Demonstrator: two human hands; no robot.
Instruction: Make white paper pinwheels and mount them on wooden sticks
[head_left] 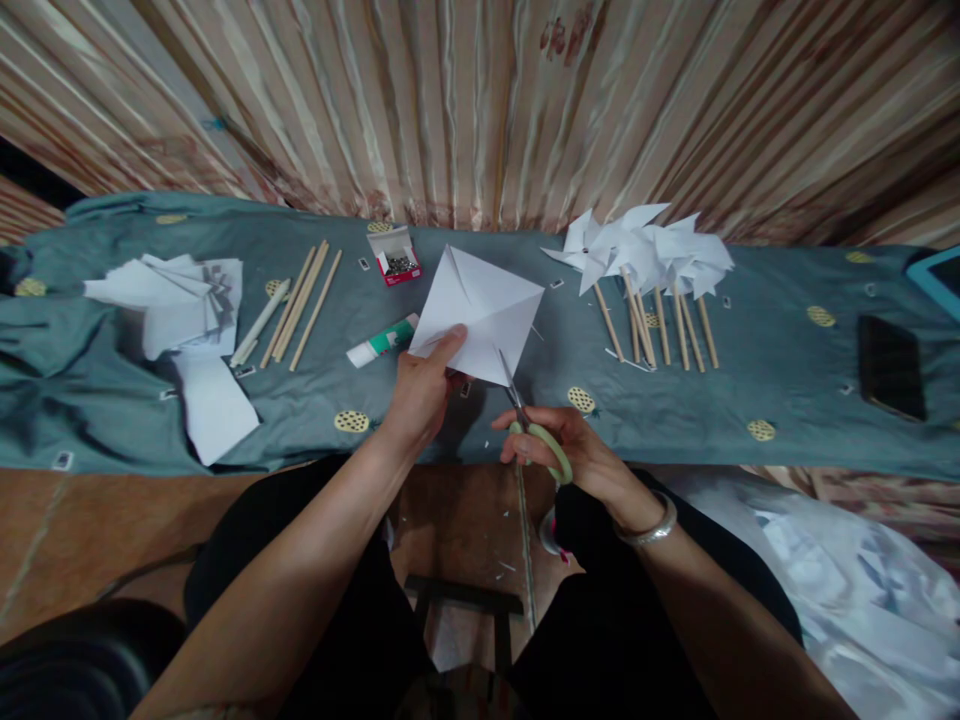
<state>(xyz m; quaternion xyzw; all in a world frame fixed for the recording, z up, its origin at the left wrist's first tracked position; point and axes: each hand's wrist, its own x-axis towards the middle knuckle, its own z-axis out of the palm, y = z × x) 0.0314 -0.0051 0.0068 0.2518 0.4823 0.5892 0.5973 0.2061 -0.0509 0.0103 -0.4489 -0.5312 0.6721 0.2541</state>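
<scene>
My left hand [421, 390] pinches the lower left corner of a creased white paper square [480, 305], holding it up over the teal cloth. My right hand [564, 450] grips green-handled scissors [534, 425]; their blades point up and meet the paper's bottom corner along a diagonal crease. A silver bangle sits on my right wrist.
On the teal-covered table [795, 390] lie finished white paper pinwheels on wooden sticks [651, 265] at the right, loose sticks [301, 305], a glue stick [381, 341], a small box of pins [396, 258], a paper stack [176, 295] at the left, and a dark phone [891, 366].
</scene>
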